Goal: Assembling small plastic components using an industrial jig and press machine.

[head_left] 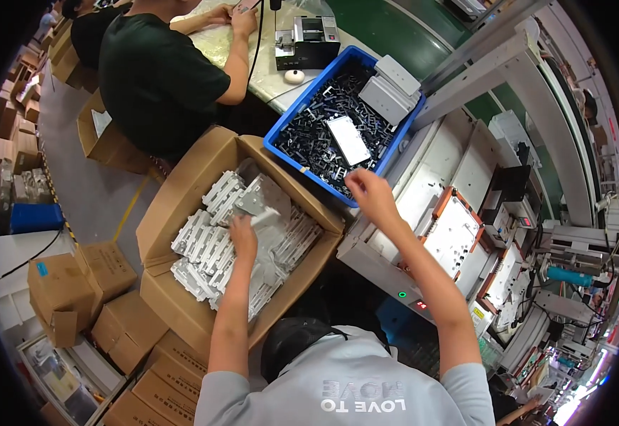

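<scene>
My left hand (242, 236) reaches into an open cardboard box (174, 206) and grips a white plastic piece (266, 216), slightly blurred. Beneath it lie stacked white ribbed plastic parts (210, 248), with clear plastic film among them. Above the near right corner of a blue bin (314, 182), my right hand (367, 189) has its fingers pinched together; whatever is between them is too small to see. Small black plastic clips (316, 135) fill the bin. A white rectangular piece (350, 140) and several stacked pale parts (391, 92) rest on top of them.
Right of the bin stands a white machine bench (373, 259) with an orange-edged fixture (455, 231). A metal frame post (476, 74) rises beside it. A co-worker in a dark shirt (160, 78) sits at a table at upper left. Closed cartons (128, 330) are stacked at lower left.
</scene>
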The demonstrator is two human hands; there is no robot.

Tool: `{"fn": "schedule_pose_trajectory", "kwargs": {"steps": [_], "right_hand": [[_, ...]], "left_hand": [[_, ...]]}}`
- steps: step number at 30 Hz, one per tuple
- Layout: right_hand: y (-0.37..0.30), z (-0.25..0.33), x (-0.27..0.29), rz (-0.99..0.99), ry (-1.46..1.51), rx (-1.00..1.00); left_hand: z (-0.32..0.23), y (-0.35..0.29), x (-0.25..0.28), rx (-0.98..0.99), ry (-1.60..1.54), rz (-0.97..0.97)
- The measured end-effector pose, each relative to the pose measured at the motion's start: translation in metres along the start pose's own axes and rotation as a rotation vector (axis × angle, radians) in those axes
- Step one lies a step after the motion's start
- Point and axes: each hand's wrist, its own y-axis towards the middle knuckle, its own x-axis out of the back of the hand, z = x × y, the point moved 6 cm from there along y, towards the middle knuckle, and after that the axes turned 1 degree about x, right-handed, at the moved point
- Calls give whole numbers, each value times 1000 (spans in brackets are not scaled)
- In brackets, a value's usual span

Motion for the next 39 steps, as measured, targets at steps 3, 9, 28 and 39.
{"fn": "schedule_pose_trajectory", "kwargs": {"steps": [3, 9, 28, 39], "right_hand": [[57, -41, -43, 44, -153, -40], [94, -63, -100, -9, -444, 108], [-134, 119, 21, -272, 103, 223], [-203, 95, 80, -490, 146, 203]], "left_hand": [[-12, -21, -7, -35, -284, 159], [-34, -12, 49, 144, -488, -27], [-179, -7, 187, 611, -1734, 36], [-278, -27, 223, 444, -1784, 111]]}}
